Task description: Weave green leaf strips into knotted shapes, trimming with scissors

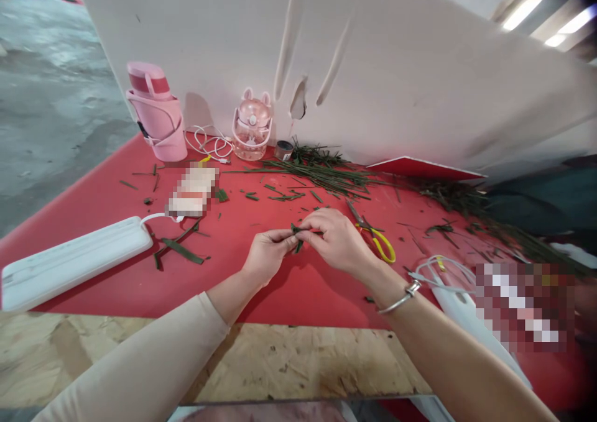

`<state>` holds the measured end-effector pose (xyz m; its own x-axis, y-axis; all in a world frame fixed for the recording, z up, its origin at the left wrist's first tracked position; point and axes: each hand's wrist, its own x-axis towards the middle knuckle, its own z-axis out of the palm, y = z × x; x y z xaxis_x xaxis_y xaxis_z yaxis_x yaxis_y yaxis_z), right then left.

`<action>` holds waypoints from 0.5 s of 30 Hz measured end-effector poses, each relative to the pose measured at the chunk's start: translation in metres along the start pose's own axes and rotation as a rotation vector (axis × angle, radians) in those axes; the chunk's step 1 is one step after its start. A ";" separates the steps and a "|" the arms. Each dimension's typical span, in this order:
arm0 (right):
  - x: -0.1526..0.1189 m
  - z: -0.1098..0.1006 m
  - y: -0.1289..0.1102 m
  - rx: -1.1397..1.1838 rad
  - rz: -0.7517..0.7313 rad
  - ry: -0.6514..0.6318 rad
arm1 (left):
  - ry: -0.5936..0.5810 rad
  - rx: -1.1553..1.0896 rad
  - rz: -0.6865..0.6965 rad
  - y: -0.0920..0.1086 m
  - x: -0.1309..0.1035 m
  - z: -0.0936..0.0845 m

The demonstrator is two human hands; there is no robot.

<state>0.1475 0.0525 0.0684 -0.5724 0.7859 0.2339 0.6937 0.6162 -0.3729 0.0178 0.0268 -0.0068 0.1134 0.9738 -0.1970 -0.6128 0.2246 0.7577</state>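
Note:
Over the middle of the red tabletop (298, 298), my left hand (268, 254) pinches a small dark green leaf piece (299, 245) between thumb and fingers. My right hand (333, 238) meets it fingertip to fingertip and grips the same piece from the other side. Most of the piece is hidden by the fingers. Just right of my right hand lie scissors with yellow handles (383, 245). Beyond both hands, short green cuttings (284, 196) are scattered, and behind them rests a bundle of long thin green stems (321, 176).
At the back stand a pink bottle (161, 120), a clear pink jar-like bottle (252, 130) and a small dark roll (283, 150). A white power bank (77, 260) is cabled to a blurred-out phone (193, 191) on the left. Another white device (476, 322) lies right.

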 end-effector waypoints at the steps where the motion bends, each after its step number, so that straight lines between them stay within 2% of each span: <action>1: 0.001 0.000 -0.001 -0.028 -0.013 0.005 | -0.007 -0.015 -0.005 0.000 0.000 -0.001; 3: 0.003 -0.001 -0.002 -0.055 -0.028 0.031 | -0.027 -0.073 -0.027 0.001 0.001 -0.002; 5: -0.001 -0.004 -0.006 -0.070 -0.019 0.146 | -0.024 -0.148 -0.066 0.002 0.002 -0.003; 9: -0.023 -0.004 -0.021 -0.042 0.121 0.651 | 0.034 -0.255 -0.129 0.004 0.004 -0.005; 10: -0.030 -0.001 -0.026 -0.002 0.166 0.726 | 0.044 -0.262 -0.130 0.005 0.005 -0.005; 11: -0.036 0.004 -0.030 0.069 0.215 0.700 | 0.047 -0.260 -0.127 0.005 0.005 -0.005; 12: -0.040 0.011 -0.034 0.166 0.272 0.621 | 0.046 -0.251 -0.121 0.005 0.005 -0.004; 15: -0.042 0.029 -0.036 0.572 0.440 0.280 | -0.005 -0.196 -0.085 0.006 0.003 -0.003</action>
<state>0.1338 -0.0049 0.0459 -0.1115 0.9829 0.1463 0.4547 0.1814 -0.8720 0.0124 0.0311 -0.0044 0.1745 0.9521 -0.2512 -0.7412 0.2950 0.6030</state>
